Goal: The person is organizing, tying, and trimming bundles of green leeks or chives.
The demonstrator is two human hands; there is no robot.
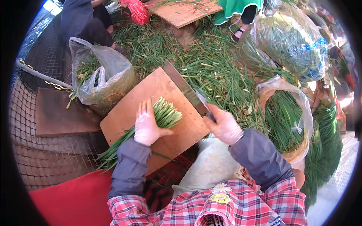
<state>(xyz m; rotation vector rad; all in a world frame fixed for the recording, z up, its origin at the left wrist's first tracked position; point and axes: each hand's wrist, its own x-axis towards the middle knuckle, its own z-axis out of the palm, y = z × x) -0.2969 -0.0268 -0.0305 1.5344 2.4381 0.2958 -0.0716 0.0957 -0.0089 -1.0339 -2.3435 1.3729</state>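
Note:
A bunch of garlic chives [167, 114] lies on a tan wooden board [166, 88], its pale cut ends facing the upper right and its green leaves trailing off the lower left edge. My left hand [146, 124], in a thin translucent glove, rests flat along the bunch with fingers stretched out and thumb apart. Gloved too, my right hand [225, 125] is wrapped round the dark handle of a wide-bladed knife [183, 86]. The blade runs along the board's upper right edge, pointing away from me, apart from the bunch.
Loose green leaves [215, 75] cover the ground beyond the board. A clear plastic bag [109, 81] of greens stands at left, an open bag [284, 124] at right, and a large stuffed bag [290, 45] behind it. Other people sit near a second board [184, 13].

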